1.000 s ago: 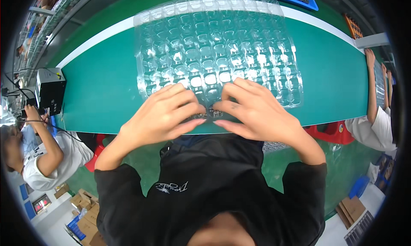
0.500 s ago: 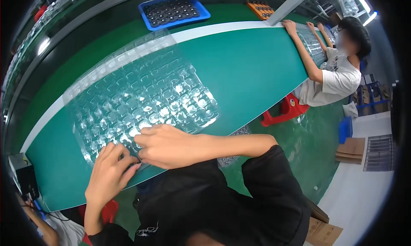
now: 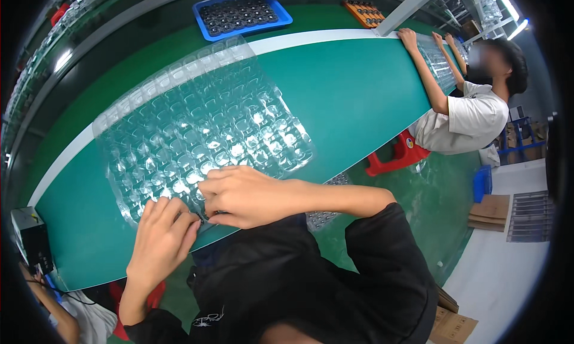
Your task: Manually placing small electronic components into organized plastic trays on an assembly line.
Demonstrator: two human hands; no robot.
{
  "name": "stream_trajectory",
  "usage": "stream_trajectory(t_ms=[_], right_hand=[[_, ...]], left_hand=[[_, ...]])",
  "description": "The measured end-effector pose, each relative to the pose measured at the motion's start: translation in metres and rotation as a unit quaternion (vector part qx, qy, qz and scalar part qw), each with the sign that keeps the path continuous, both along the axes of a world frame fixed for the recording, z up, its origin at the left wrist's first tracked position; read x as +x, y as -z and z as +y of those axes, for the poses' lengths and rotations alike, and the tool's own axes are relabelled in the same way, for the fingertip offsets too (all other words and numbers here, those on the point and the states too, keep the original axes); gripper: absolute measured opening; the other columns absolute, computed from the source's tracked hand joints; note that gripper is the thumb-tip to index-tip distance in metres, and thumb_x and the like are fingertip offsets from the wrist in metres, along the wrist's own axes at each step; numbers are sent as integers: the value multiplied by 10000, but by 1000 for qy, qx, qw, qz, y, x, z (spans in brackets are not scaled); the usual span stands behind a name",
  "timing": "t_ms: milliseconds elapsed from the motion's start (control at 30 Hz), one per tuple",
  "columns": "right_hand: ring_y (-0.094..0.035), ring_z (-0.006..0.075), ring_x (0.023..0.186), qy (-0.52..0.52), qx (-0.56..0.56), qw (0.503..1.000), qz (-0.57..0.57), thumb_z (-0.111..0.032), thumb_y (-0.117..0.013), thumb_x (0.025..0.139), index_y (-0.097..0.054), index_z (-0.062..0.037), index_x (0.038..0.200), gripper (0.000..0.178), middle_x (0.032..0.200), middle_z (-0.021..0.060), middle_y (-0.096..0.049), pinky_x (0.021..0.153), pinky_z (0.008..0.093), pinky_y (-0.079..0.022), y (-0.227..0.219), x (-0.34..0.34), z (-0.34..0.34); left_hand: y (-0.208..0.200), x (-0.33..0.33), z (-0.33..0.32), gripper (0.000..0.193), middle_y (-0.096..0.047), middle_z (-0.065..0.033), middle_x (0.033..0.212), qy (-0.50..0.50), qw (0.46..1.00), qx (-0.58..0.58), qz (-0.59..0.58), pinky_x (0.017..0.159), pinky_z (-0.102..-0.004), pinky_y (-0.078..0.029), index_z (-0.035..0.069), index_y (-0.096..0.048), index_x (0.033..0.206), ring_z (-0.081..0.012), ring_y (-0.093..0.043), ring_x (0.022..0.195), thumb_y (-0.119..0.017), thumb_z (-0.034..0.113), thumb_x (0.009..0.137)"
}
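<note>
Many rounded pockets point(image 3: 202, 128) are moulded into the clear, glossy plastic tray point(image 3: 179, 107), laid on the smooth green surface point(image 3: 344, 75). Its near edge is partly covered by the curled left grip point(image 3: 158, 236) and right grip point(image 3: 242, 197); whether anything is pinched cannot be told.

We find the clear blister tray point(image 3: 179, 125) on the green table point(image 3: 347, 93). At its near edge we record the left hand point(image 3: 160, 239) and right hand point(image 3: 242, 195), fingers bent. Beyond its far right corner: a blue tray point(image 3: 254, 31) bearing dark parts point(image 3: 239, 14).
</note>
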State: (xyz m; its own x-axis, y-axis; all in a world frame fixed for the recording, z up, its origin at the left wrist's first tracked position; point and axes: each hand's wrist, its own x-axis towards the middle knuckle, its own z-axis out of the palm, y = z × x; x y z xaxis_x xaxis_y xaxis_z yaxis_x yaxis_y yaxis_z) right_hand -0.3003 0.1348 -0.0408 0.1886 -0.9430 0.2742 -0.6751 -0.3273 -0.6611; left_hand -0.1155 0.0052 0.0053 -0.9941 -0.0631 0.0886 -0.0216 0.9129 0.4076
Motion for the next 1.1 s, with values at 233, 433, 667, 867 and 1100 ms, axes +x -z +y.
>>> stream_trajectory(t_ms=[233, 433, 667, 867, 1100], right_hand=[[-558, 249, 849, 14, -16, 1000, 4, -188, -720, 802, -668, -48, 781, 150, 841, 61, -533, 720, 380, -467, 3, 3, -2], [-552, 246, 825, 21, -38, 997, 57, -171, -723, 804, -670, -51, 814, 131, 826, 62, -512, 699, 380, -456, -3, 5, 1], [-576, 266, 758, 370, -114, 909, 153, -167, -722, 826, -682, -53, 1018, 227, 869, 78, -557, 644, 369, -480, -22, -60, 27], [-509, 144, 622, 493, 80, 865, 53, -234, -716, 861, -644, 2, 1127, 363, 854, 62, -536, 569, 299, -431, -4, -74, 62], [-469, 112, 627, 494, 22, 869, 8, -246, -721, 868, -636, 25, 1176, 419, 894, 47, -529, 573, 273, -417, 10, -68, 66]], left_hand=[[3, 3, -4, 114, -513, -79, 835, 2, 1000, 11, 8, 719, -386, -387, 24, -652, 847, -268, -505, 799, -722, 78, 775], [3, 6, -15, 115, -539, -95, 852, -9, 997, 70, 43, 682, -384, -407, 16, -661, 888, -282, -532, 797, -701, 46, 785], [10, 52, -58, 149, -549, -76, 854, -328, 934, 77, 116, 642, -298, -391, 14, -616, 1063, -164, -503, 753, -582, 103, 949], [49, 76, -55, 270, -487, 6, 812, -456, 872, 170, 47, 571, -235, -312, -2, -561, 1199, -60, -362, 649, -534, 191, 1013], [59, 66, -34, 370, -468, 17, 863, -442, 860, 231, 108, 591, -217, -328, -17, -500, 1318, -46, -381, 700, -545, 184, 1011]])
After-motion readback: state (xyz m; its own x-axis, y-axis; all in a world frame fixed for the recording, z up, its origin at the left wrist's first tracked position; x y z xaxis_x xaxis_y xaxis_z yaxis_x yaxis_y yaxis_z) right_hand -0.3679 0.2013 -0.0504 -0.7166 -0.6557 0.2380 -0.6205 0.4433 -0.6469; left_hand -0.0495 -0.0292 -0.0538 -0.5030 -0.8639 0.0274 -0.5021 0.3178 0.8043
